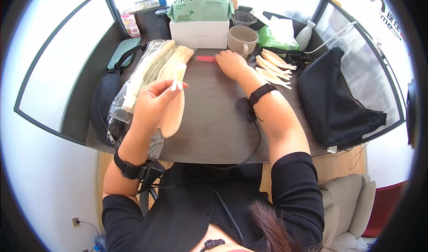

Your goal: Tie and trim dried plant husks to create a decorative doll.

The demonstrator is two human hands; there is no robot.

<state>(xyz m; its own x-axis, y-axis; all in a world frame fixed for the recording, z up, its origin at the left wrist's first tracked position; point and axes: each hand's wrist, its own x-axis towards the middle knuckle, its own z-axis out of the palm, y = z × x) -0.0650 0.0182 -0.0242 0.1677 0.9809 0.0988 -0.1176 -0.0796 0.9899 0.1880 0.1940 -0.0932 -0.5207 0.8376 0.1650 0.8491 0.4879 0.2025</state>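
My left hand [155, 99] pinches a folded strip of pale, ribbed dried plant husk [173, 115] between thumb and fingers. Its broad, rounded end hangs below the hand, and narrow ends stick up above the fingertips. Under and beyond that hand lies a clear plastic bag [122, 99] with long pale husk bundles [175, 59]. My right hand [232, 64] is at the right end of a flat pink-red object [204, 58], close to the beige mug [243, 39]. Its fingertips are partly hidden, so its grip is unclear. Several folded husk pieces [272, 66] lie right of my right forearm.
At the back, a green wipes pack [200, 7] sits on a white box [199, 34]. A tissue pack [277, 39] and white vase [305, 34] stand back right. A black bag [329, 101] lines the right edge; a dark strapped bag [104, 101] lies left.
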